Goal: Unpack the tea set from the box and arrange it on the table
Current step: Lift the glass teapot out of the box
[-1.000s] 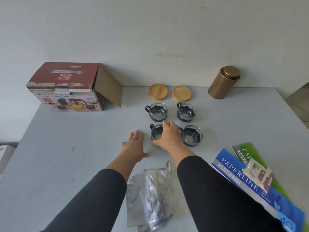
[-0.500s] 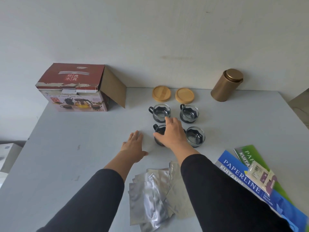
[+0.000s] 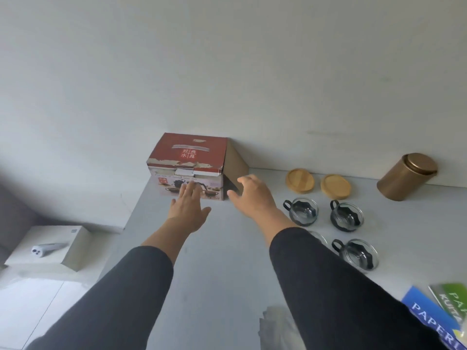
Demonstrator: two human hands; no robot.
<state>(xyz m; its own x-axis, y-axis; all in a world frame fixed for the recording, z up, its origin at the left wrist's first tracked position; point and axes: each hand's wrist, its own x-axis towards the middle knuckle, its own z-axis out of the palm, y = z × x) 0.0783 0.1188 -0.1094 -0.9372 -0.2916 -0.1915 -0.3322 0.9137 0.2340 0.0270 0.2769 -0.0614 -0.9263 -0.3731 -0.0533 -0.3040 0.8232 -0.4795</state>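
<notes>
The red tea set box (image 3: 187,157) lies on its side at the table's far left corner, its brown flap (image 3: 236,160) open to the right. My left hand (image 3: 188,208) stretches toward the box's front face with straight fingers, empty. My right hand (image 3: 251,195) hovers by the box's open right end, fingers spread and slightly bent, holding nothing. Glass cups in black holders (image 3: 302,210) (image 3: 346,215) (image 3: 358,253) stand to the right; another is mostly hidden behind my right sleeve. Two round wooden lids (image 3: 300,180) (image 3: 335,186) lie behind them.
A gold tin canister (image 3: 406,176) stands at the back right by the wall. Blue and green booklets (image 3: 434,319) lie at the near right, silver foil packets (image 3: 275,324) near the front. Off the table's left edge sits a white box (image 3: 48,246) with a controller on it.
My right hand has left the near-left cup and swung left toward the box. My left hand lifted off the table and reached forward too. The view turned left.
</notes>
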